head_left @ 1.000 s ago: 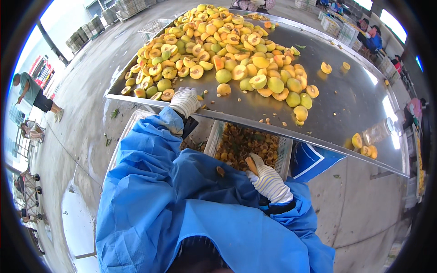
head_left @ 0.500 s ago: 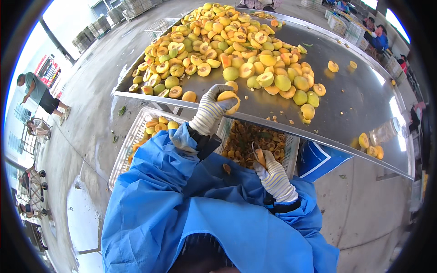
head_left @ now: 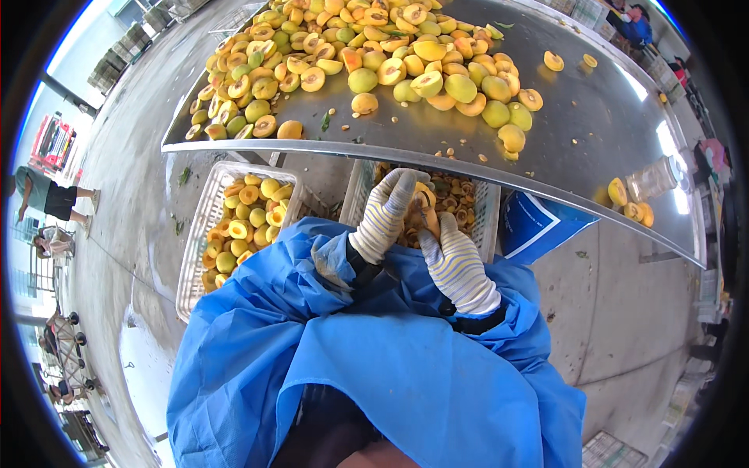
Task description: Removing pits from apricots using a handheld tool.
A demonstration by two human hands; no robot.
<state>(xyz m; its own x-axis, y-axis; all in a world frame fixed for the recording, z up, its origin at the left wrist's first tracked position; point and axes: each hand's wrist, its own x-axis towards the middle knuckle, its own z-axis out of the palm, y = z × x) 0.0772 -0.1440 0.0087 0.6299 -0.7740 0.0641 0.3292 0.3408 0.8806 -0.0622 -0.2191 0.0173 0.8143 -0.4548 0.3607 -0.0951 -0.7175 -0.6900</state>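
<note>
In striped gloves, my left hand (head_left: 382,212) grips a yellow fruit half (head_left: 422,192). My right hand (head_left: 456,269), just right of it, grips a small wooden-handled tool (head_left: 429,219), whose tip is at that fruit. Both hands are over a white crate (head_left: 488,218) of small brown pits or scraps. To the left, a second white crate (head_left: 193,257) holds yellow fruit halves (head_left: 246,214). Above them, a pile of whole-looking and halved yellow-green fruit (head_left: 359,54) covers much of a steel tray table (head_left: 593,148).
A clear jar (head_left: 651,178) lies near the table's right edge. A blue bag or box (head_left: 534,226) is under that side. A person in a green shirt (head_left: 39,191) is at the far left, others (head_left: 633,27) work at upper right. Stacked crates (head_left: 109,74) stand behind.
My left hand came down from the table edge with a fruit half to meet the tool in my right hand. The view shifted, showing more of the left crate.
</note>
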